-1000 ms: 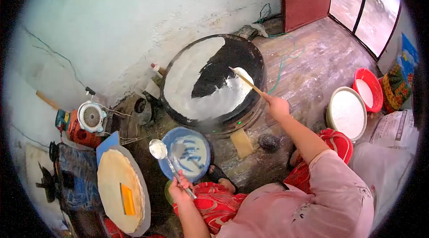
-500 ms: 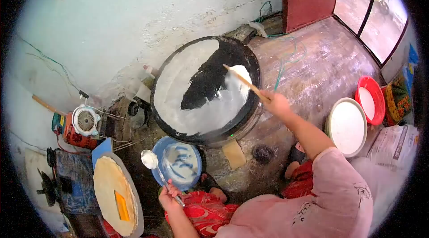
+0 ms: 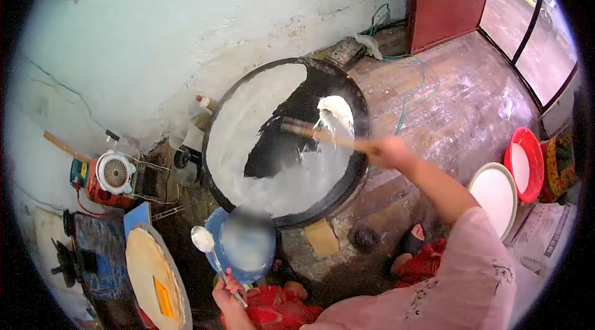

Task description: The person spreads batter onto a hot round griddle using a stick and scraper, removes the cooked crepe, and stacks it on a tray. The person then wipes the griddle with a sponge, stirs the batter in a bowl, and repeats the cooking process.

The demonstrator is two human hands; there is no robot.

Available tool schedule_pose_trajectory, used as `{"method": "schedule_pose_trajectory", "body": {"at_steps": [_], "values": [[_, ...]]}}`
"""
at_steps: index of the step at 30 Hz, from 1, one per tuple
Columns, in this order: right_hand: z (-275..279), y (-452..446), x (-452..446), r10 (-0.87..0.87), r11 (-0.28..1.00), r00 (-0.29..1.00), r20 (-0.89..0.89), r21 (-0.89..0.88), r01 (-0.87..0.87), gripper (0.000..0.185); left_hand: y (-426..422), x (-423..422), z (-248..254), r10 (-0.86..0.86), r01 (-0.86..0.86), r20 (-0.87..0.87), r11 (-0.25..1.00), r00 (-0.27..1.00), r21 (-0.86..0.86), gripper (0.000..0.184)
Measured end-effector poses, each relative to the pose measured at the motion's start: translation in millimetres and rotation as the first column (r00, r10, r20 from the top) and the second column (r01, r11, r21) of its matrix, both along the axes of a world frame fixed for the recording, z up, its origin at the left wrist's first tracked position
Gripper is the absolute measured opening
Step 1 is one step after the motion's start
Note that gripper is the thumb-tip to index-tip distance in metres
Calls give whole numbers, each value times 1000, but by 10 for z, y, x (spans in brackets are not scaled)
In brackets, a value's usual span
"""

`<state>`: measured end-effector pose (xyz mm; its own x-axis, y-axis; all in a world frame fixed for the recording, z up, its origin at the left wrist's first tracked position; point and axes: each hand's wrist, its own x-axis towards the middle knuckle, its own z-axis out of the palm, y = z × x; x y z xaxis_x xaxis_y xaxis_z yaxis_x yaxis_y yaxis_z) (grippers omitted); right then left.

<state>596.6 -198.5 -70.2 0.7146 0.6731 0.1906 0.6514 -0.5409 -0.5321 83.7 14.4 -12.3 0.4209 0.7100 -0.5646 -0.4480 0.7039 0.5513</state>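
Note:
A large round black griddle [image 3: 260, 162] has white batter [image 3: 242, 107] spread over its left and lower parts, with a thicker white heap [image 3: 336, 110] at the right. My right hand [image 3: 392, 153] grips a wooden spreader [image 3: 334, 138], slightly blurred, whose far end is over the bare black middle. In my left hand [image 3: 229, 293] is a metal ladle [image 3: 217, 262], its bowl holding something white. That bowl is beside the left rim of a blue basin [image 3: 217, 224], which has whitish liquid in it and a blurred patch over it.
At lower left, a stack of thin round sheets [image 3: 145, 268] carries a yellow scraper [image 3: 163, 297]. A blower [image 3: 115, 172] stands left of the griddle. To the right are a white-filled tub [image 3: 494, 197] and a red basin [image 3: 536, 175]. A tan square [image 3: 321, 239] lies below the griddle.
The spreader's far end has swung left and down, away from the white heap onto the black surface. The ladle stays near the blue basin. The whole view has shifted.

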Motion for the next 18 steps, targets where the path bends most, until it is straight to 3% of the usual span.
{"method": "schedule_pose_trajectory", "body": {"at_steps": [2,3,5,7,10,11,12,13,14,17,18], "values": [[89,-458,65,449,887,883,135,-190,-421,53,-5,111,94,187,-194,-53,954,981,-229,36],[68,-497,249,453,885,880,143,-190,-425,53,18,27,3,175,-157,58,960,983,-233,36],[56,-549,594,135,897,977,165,-440,-50,50,-7,101,8,185,-173,43,964,982,-204,36],[-176,-222,959,159,959,942,297,-271,-76,50,-8,107,-42,196,-193,15,971,980,-140,36],[-93,326,893,74,979,951,299,-203,-13,47,-60,281,49,320,-321,-38,925,947,-204,36],[-76,347,808,98,992,972,212,-103,-77,45,-21,247,117,74,-84,-73,987,995,-140,20],[-40,357,742,135,991,982,130,3,-136,42,-22,252,133,74,-83,-68,987,995,-139,20],[122,168,718,236,964,971,42,-138,-229,39,-46,272,144,94,-107,-104,987,990,-124,21],[21,15,873,240,964,970,51,-134,-231,39,-43,292,144,115,-130,-138,986,984,-105,23],[-196,-153,1215,139,969,984,107,-222,-113,39,-47,321,176,109,-121,-86,981,990,-154,22],[-180,15,1277,104,977,959,265,-206,-49,39,-55,329,186,100,-110,-65,977,993,-182,22]]}}
